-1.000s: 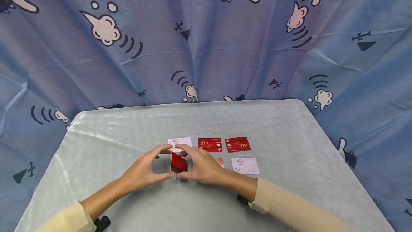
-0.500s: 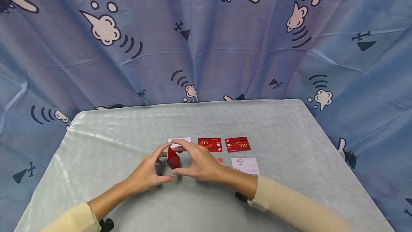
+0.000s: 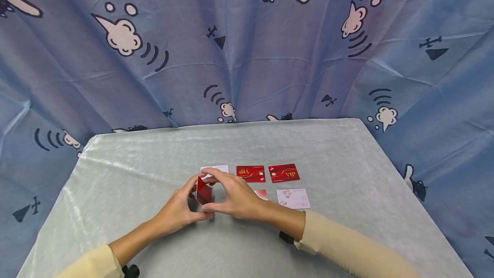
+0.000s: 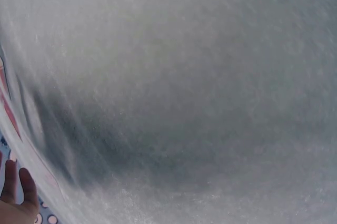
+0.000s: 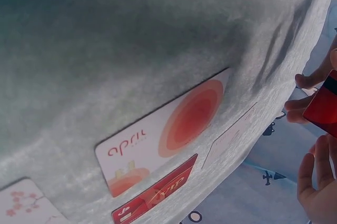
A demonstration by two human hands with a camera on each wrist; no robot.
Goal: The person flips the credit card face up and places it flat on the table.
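Note:
A red bank-style card with a dark stripe stands on edge above the table, pinched by my right hand between the thumb below and the fingers above. My left hand curves around the card's left side. Its fingertips are close to the card's upper edge, and its thumb sits apart below; whether it touches the card is unclear. In the right wrist view the red card shows at the right edge among fingers. The left wrist view shows only spread fingers in its lower left corner.
Behind the hands lie a partly covered white card and two red VIP cards. Nearer are a white flowered card and an "april" card, mostly hidden by my right arm in the head view. A patterned curtain hangs behind the table.
The red card and my right hand have shifted left and slightly away from me. My left hand has moved a little right, its fingers now more behind the card.

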